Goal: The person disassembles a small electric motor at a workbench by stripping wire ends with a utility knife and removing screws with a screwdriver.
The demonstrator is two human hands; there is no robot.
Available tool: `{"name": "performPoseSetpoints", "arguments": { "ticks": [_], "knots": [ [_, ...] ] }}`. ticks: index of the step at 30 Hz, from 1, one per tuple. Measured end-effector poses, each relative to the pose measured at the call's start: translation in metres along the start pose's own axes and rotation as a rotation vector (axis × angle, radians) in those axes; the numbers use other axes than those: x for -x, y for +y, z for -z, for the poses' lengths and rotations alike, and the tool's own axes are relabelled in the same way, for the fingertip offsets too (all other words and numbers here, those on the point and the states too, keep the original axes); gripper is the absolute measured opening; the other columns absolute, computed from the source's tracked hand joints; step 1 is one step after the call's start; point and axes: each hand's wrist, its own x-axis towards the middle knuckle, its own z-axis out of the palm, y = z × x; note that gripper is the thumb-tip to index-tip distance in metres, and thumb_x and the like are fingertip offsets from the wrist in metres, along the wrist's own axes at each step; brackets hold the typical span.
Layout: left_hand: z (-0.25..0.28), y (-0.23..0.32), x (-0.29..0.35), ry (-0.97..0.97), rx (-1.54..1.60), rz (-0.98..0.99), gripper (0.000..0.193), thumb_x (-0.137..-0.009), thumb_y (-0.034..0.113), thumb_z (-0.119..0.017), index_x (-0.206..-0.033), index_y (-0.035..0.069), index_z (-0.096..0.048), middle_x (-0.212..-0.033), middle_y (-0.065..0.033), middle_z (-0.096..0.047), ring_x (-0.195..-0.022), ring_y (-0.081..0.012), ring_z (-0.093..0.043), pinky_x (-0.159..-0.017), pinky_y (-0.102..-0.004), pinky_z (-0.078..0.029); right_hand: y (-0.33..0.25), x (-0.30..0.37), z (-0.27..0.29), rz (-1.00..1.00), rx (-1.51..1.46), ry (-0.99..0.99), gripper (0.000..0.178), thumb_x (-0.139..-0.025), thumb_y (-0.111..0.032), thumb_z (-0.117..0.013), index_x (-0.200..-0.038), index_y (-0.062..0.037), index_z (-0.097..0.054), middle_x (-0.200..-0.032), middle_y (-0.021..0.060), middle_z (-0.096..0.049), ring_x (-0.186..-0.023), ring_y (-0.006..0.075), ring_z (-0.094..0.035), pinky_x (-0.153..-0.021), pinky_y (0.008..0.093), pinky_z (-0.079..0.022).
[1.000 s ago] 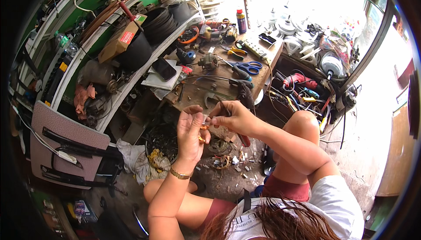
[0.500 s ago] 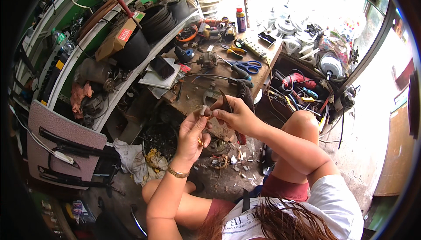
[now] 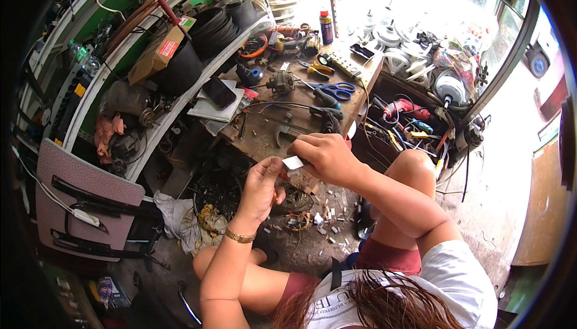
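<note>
A small white rectangular piece (image 3: pixel 293 162) shows between my two hands, above the front edge of the workbench. My left hand (image 3: pixel 258 191) pinches its left side between thumb and finger, the other fingers curled below. At the piece's right edge, my right hand (image 3: pixel 327 158) is closed with its knuckles up. A bit of red (image 3: pixel 348 141) shows just behind those knuckles; what the right fingers grip is hidden. Small white scraps (image 3: pixel 333 215) lie scattered on the floor beneath my hands.
Blue-handled scissors (image 3: pixel 339 91), yellow-handled pliers (image 3: pixel 318 69), a power strip (image 3: pixel 341 66) and a motor part (image 3: pixel 280 82) crowd the workbench (image 3: pixel 258 135). A phone (image 3: pixel 219 92) lies at its left. An open drawer of tools (image 3: pixel 415 124) stands right; a padded panel (image 3: pixel 90 191) leans left.
My right hand has turned over, knuckles up, and the dark-bladed, red-handled tool in it has swung mostly out of sight. The white piece now shows its flat side.
</note>
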Motion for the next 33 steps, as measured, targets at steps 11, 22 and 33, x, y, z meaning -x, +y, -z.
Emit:
{"name": "performPoseSetpoints", "arguments": {
  "ticks": [11, 22, 33],
  "knots": [
    [0.011, 0.005, -0.009, 0.088, -0.592, -0.582, 0.009, -0.092, 0.010, -0.067, -0.095, 0.004, -0.061, -0.096, 0.0000, -0.057, -0.071, -0.0010, -0.051, -0.041, -0.0160, -0.039, 0.017, 0.001, 0.011, -0.579, -0.862, -0.343, 0.021, -0.094, -0.018, -0.062, -0.101, 0.0013, -0.060, -0.074, 0.0006, -0.056, -0.067, 0.0082, -0.053, -0.061, 0.0257, -0.043],
    [0.005, 0.015, -0.005, 0.283, -0.878, -0.821, 0.010, -0.084, 0.000, -0.072, -0.090, 0.002, -0.065, -0.093, -0.0029, -0.053, -0.070, -0.0071, -0.052, -0.052, -0.0189, -0.040, -0.010, 0.002, 0.017, -0.262, -0.327, -0.127, 0.044, -0.102, -0.037, -0.045, -0.137, -0.0120, -0.039, -0.106, 0.0214, -0.065, -0.097, 0.0438, -0.062, -0.079, 0.0467, -0.049],
    [0.005, 0.020, -0.006, 0.285, -1.022, -0.926, 0.017, -0.077, -0.007, -0.074, -0.090, 0.003, -0.070, -0.089, -0.0033, -0.057, -0.067, -0.0082, -0.052, -0.051, -0.0216, -0.038, -0.025, -0.004, 0.026, -0.275, -0.067, -0.390, 0.045, -0.097, -0.030, -0.054, -0.138, -0.0177, -0.042, -0.097, 0.0176, -0.067, -0.078, 0.0381, -0.065, -0.063, 0.0466, -0.049]
  ]
}}
